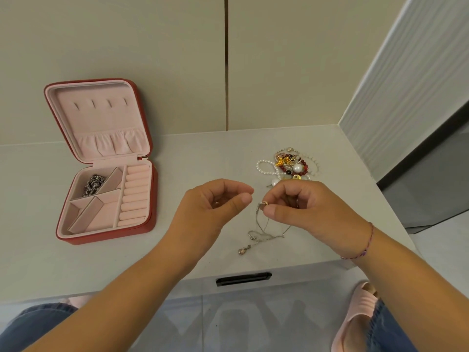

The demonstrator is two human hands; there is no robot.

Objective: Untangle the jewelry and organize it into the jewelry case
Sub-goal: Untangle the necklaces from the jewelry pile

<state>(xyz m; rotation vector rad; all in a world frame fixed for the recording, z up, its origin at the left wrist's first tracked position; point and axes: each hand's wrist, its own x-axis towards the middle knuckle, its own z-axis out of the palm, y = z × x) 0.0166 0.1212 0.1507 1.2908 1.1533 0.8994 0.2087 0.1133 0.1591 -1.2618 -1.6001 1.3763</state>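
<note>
A red jewelry case (pixel 149 224) with pink lining lies open at the left of the table, and a dark silver piece (pixel 93 187) sits in its upper-left compartment. A tangled pile of jewelry (pixel 291 165) with pearls, red beads and gold pieces lies at the right. My right hand (pixel 304 207) pinches a small gold ring (pixel 264 204) together with a thin silver chain (pixel 264 231), which hangs down to the table and ends in a small pendant (pixel 243 250). My left hand (pixel 215 204) hovers just left of it, fingers curled with thumb and forefinger close together, and I cannot see anything held in it.
The grey table (pixel 203 161) stands against a beige wall, with its front edge and a black drawer handle (pixel 243 278) below my hands. A white ribbed panel (pixel 406 97) bounds the right side. My knees and a pink slipper (pixel 360 308) show below.
</note>
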